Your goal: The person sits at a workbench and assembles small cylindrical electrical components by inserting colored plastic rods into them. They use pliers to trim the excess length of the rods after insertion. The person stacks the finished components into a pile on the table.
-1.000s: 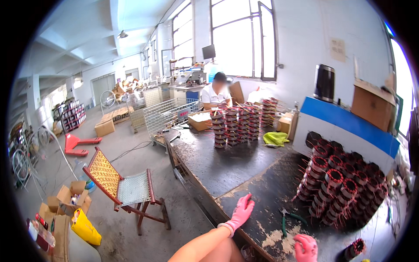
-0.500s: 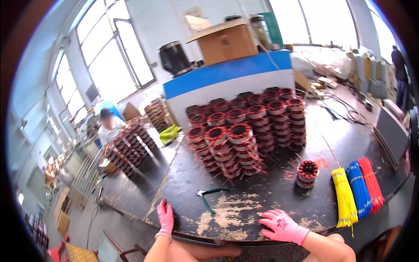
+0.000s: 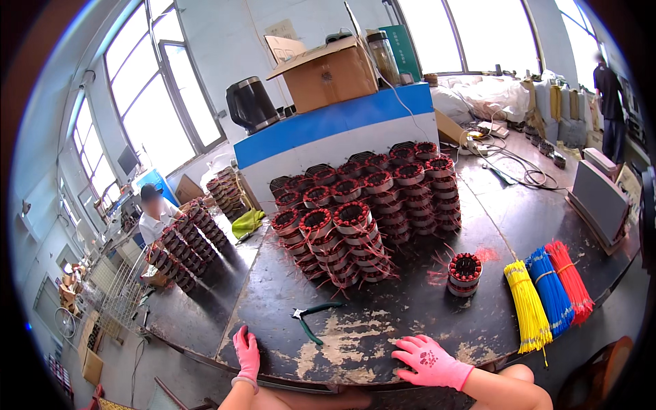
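Note:
My left hand (image 3: 248, 354), in a pink glove, rests at the table's front edge with its fingers stretched out and nothing in it. Farther right along the same edge, my right hand (image 3: 429, 363) lies flat in a matching glove, fingers spread. Between and beyond them, green-handled cutting pliers (image 3: 320, 308) lie with their handles apart. One wound motor stator (image 3: 465, 275) with red coils stands alone past my right hand, loose red wires beside it. To its right lie bundles of yellow wires (image 3: 527, 307), blue wires (image 3: 551, 292) and red wires (image 3: 570, 283).
Stacked stators (image 3: 354, 232) fill the middle of the dark, worn table (image 3: 403, 301). Behind them a blue-and-white partition (image 3: 335, 133) carries a cardboard box (image 3: 328, 75) and a black kettle (image 3: 251, 104). At left, a co-worker (image 3: 156, 215) sits behind more stator stacks. Another person (image 3: 607, 102) stands far right.
My view has shifted slightly, so most of the table's things appear farther left. Both hands keep about the same places at the table edge.

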The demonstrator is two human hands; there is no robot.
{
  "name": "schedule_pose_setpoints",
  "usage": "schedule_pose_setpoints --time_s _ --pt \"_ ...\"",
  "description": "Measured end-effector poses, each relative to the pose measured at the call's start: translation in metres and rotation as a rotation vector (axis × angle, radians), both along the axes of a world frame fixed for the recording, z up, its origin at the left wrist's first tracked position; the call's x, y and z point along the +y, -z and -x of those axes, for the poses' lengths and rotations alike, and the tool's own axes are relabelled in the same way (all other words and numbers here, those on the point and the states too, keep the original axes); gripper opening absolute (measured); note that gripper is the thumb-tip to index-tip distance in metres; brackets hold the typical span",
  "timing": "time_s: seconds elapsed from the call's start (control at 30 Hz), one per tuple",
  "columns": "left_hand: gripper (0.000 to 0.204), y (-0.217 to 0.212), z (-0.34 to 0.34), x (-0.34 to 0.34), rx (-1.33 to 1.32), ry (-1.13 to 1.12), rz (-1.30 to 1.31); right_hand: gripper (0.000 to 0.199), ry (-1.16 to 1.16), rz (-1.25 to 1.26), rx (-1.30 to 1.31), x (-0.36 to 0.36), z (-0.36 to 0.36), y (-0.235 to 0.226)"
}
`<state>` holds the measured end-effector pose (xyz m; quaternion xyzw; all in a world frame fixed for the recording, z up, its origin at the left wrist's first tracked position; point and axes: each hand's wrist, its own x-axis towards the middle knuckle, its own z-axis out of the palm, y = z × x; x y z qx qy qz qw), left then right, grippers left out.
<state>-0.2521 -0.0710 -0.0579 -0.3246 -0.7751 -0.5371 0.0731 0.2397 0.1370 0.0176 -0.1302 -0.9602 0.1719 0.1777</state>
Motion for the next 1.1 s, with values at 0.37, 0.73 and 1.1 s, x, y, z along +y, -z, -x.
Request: schedule_pose_setpoints --time_s 0.37,0.73,1.1 --pt "0.033 -0.009 -0.007 0.000 0.022 -0.020 0.037 0.046 0.001 -0.029 0.034 0.000 0.001 0.004" --pt "0.033 -0.006 -0.004 0.001 0.082 -0.033 0.062 0.044 0.005 -0.019 0.051 0.001 0.003 0.009" --pt "0.033 0.000 0.000 0.002 0.137 -0.032 0.087 0.046 0.012 0.006 0.048 0.004 0.003 0.012"
